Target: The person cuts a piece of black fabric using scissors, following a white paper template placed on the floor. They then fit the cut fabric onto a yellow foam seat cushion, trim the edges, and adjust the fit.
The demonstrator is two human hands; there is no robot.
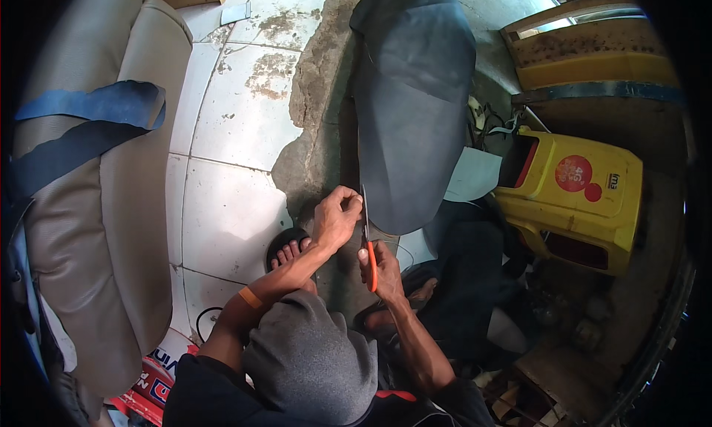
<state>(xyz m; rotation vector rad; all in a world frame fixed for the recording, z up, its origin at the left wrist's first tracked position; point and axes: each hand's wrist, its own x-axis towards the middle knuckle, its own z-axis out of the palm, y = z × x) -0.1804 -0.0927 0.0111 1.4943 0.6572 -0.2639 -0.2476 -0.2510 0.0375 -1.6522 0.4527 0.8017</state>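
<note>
A long dark grey seat (411, 123), shaped like a motorcycle seat with a smooth cover, lies lengthwise in front of me. In my right hand (384, 270) is a pair of scissors (371, 260) with orange handles, its blades pointing away along the seat's near left edge. My left hand (336, 218) is pinched closed at that same edge, beside the blade tips. What its fingertips hold is too small to make out. Whether the blades are parted is unclear.
At the left stands a beige padded seat (67, 256) with blue and dark material strips (96, 104) over it. A yellow plastic box (593, 204) lies at the right, near wooden boards (593, 45). White tiles (230, 197) border broken concrete (311, 130). My sandalled foot (285, 250) is beside my left forearm.
</note>
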